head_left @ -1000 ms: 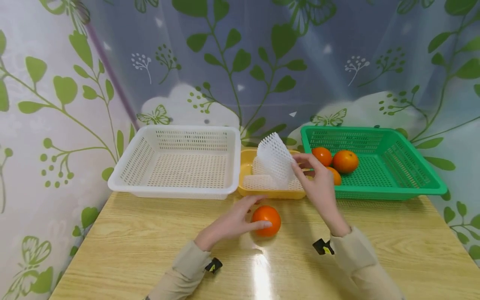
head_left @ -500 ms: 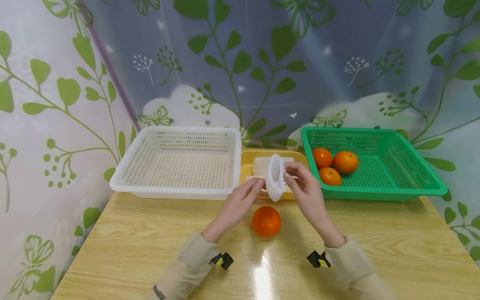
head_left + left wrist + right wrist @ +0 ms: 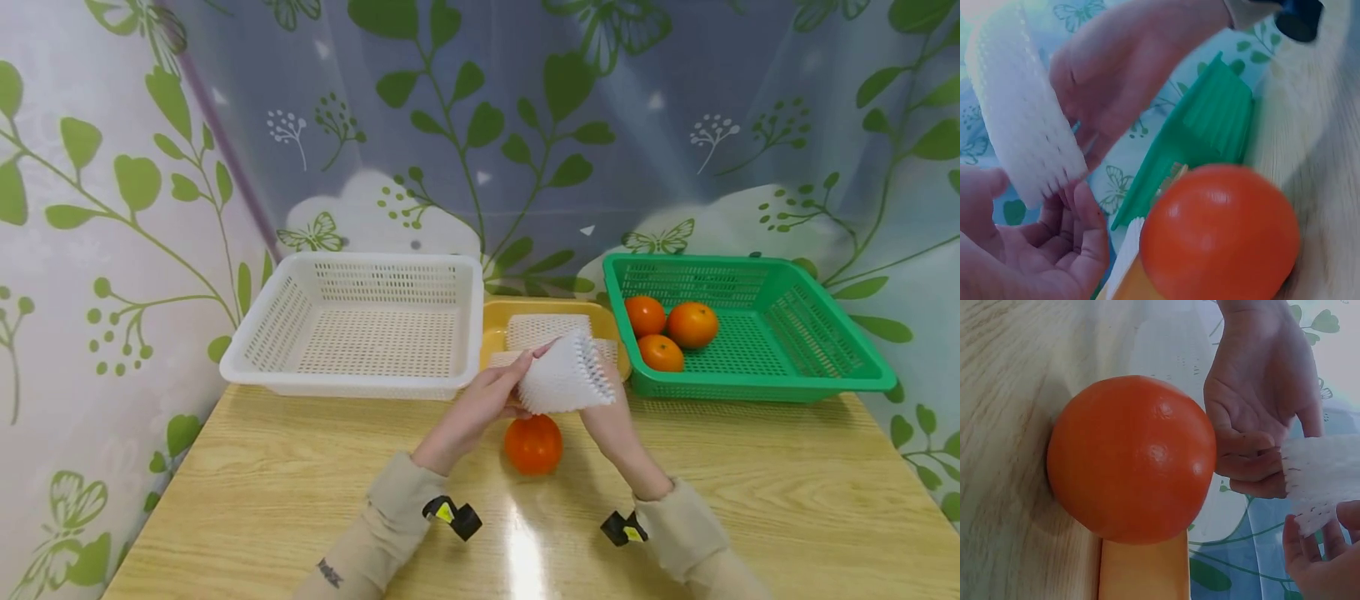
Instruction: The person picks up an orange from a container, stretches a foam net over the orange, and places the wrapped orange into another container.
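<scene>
A white foam net sleeve [image 3: 564, 375] is held between both hands above the table, its jagged mouth turned right. My left hand [image 3: 480, 410] pinches the sleeve's left end. My right hand [image 3: 611, 421] is at the mouth side, its fingers mostly hidden behind the foam in the head view. The right wrist view shows the right fingers [image 3: 1329, 540] and thumb around the sleeve's edge. Just below the hands, one orange [image 3: 534, 446] rests on the wooden table, apart from both; it fills much of each wrist view.
A yellow tray [image 3: 492, 321] holding more foam sleeves [image 3: 547, 329] sits behind the hands. To its left is a white basket [image 3: 348, 379]; at its right stands a green basket [image 3: 765, 385] with three oranges [image 3: 692, 325]. A patterned curtain hangs behind.
The right hand has brought the sleeve from the yellow tray down toward the left hand. The left hand has left the orange and now holds the sleeve, whose mouth has swung rightward.
</scene>
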Demonstrator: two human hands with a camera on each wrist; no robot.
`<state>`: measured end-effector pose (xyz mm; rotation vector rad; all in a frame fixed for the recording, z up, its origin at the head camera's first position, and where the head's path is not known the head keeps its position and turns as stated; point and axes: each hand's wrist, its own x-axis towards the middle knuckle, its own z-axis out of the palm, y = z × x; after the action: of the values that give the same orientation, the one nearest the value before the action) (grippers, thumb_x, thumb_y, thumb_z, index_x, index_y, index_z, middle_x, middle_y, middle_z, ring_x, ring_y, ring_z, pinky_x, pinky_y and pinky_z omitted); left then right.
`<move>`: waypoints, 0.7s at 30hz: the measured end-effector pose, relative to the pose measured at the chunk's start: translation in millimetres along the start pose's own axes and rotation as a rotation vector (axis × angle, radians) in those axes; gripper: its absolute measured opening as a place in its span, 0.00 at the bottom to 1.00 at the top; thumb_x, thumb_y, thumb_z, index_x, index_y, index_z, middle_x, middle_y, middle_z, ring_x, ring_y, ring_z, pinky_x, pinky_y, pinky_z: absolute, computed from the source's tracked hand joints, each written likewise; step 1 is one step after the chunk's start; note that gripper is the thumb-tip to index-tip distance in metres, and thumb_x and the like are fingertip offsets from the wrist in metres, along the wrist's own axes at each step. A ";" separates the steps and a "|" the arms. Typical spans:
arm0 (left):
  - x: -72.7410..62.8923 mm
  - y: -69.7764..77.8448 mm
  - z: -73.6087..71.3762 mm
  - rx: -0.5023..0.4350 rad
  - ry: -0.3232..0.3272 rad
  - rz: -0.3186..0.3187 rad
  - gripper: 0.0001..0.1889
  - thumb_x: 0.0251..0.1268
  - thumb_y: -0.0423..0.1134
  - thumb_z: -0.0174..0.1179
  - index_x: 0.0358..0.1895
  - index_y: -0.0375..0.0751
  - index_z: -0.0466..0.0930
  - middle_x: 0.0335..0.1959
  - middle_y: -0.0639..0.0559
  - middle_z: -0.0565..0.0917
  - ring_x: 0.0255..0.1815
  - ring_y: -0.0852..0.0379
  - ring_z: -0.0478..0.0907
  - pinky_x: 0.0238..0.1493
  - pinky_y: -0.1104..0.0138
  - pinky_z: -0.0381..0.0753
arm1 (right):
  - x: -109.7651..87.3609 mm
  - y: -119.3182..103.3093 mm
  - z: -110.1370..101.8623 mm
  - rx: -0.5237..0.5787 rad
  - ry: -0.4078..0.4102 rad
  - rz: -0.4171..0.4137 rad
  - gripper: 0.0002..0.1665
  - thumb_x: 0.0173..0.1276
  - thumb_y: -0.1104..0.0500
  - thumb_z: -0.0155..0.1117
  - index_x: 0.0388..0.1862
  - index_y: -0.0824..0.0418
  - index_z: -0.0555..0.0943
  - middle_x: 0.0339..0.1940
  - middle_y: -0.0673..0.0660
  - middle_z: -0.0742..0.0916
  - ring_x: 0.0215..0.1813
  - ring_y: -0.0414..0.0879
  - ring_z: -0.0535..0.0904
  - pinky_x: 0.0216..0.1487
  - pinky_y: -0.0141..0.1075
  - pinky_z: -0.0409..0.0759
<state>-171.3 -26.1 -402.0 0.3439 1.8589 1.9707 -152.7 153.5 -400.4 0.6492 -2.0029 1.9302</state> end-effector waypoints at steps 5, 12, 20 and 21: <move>1.9 -2.1 1.9 -0.054 0.042 -0.004 0.29 0.80 0.57 0.48 0.67 0.36 0.76 0.63 0.43 0.80 0.55 0.53 0.80 0.57 0.62 0.81 | 1.8 4.2 1.9 -0.063 -0.023 0.000 0.12 0.72 0.73 0.58 0.53 0.77 0.77 0.47 0.48 0.86 0.50 0.37 0.80 0.51 0.26 0.79; 3.6 -3.5 3.1 -0.168 0.125 -0.018 0.25 0.80 0.49 0.52 0.62 0.28 0.76 0.61 0.40 0.80 0.58 0.51 0.80 0.60 0.61 0.81 | 1.6 4.7 2.1 -0.144 -0.068 0.134 0.20 0.73 0.72 0.58 0.62 0.70 0.75 0.58 0.59 0.83 0.57 0.39 0.77 0.56 0.27 0.77; 3.7 -1.3 6.2 -0.271 0.098 0.020 0.23 0.81 0.44 0.50 0.67 0.30 0.71 0.57 0.43 0.80 0.52 0.56 0.80 0.50 0.68 0.81 | -0.4 1.1 1.1 -0.164 -0.090 0.318 0.25 0.78 0.67 0.52 0.72 0.70 0.69 0.66 0.67 0.77 0.62 0.49 0.72 0.60 0.29 0.72; 3.7 -1.0 6.6 -0.278 0.094 0.024 0.23 0.82 0.44 0.50 0.68 0.30 0.71 0.56 0.44 0.81 0.51 0.58 0.80 0.48 0.69 0.80 | -0.6 0.3 1.1 -0.158 -0.097 0.345 0.25 0.79 0.67 0.51 0.72 0.70 0.68 0.66 0.67 0.78 0.61 0.49 0.72 0.60 0.29 0.73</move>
<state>-171.5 -18.6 -402.9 0.1940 1.6098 2.2593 -152.3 152.5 -401.0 0.3830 -2.4327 1.9208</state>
